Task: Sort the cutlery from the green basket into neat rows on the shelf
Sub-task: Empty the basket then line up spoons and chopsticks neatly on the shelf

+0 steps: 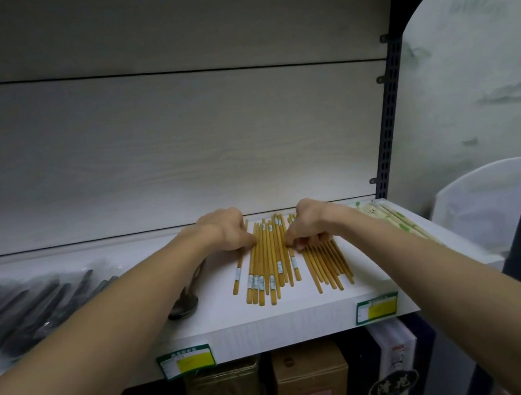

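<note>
Mid-sort, it seems: at frame centre the left hand (228, 230) and right hand (309, 227), each grip curled onto the chopsticks (268, 261) on the shelf (306, 313), square them up; next, probably nudging stragglers parallel.

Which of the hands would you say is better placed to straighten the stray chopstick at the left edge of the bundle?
Left. The left hand rests right beside the stray chopstick, while the right hand sits across the bundle.
</note>
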Demonstrator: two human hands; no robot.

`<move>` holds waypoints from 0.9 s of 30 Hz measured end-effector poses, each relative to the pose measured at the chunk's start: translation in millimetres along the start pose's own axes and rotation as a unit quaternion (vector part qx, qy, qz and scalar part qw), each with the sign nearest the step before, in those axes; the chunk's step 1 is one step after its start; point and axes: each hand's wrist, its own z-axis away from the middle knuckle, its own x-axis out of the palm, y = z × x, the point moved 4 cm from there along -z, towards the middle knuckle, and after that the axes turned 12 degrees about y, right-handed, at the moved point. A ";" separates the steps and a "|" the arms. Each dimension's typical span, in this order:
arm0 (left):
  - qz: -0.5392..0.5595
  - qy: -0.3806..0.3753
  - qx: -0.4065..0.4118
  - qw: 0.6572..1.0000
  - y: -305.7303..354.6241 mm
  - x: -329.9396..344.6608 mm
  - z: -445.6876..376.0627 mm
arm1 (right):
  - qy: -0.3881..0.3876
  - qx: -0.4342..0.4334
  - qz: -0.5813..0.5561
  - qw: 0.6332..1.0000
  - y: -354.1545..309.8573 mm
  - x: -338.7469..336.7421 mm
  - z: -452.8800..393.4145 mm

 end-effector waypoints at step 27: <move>0.034 -0.045 0.018 0.998 -9.2 -2.9 5.0 | 0.093 -0.053 -0.303 0.947 6.2 -30.9 12.9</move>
